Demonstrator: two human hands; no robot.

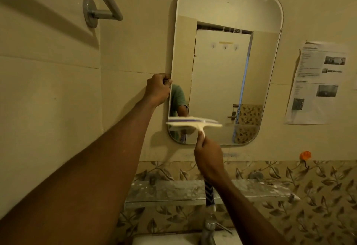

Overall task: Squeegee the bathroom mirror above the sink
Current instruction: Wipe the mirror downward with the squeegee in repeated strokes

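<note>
A rounded rectangular mirror (224, 61) hangs on the beige tiled wall. My left hand (157, 88) grips the mirror's left edge about halfway up. My right hand (207, 158) is shut on the handle of a white squeegee (193, 124) with a purple stripe. The squeegee's blade lies level across the lower left part of the glass, a little above the mirror's bottom edge. The mirror reflects a white door and part of a green sleeve.
A glass shelf (173, 190) runs below the mirror, with a tap (208, 229) and the sink's edge (164, 241) beneath it. A grey towel bar (104, 3) sticks out at upper left. A printed paper (318, 84) and an orange hook (305, 155) are on the right wall.
</note>
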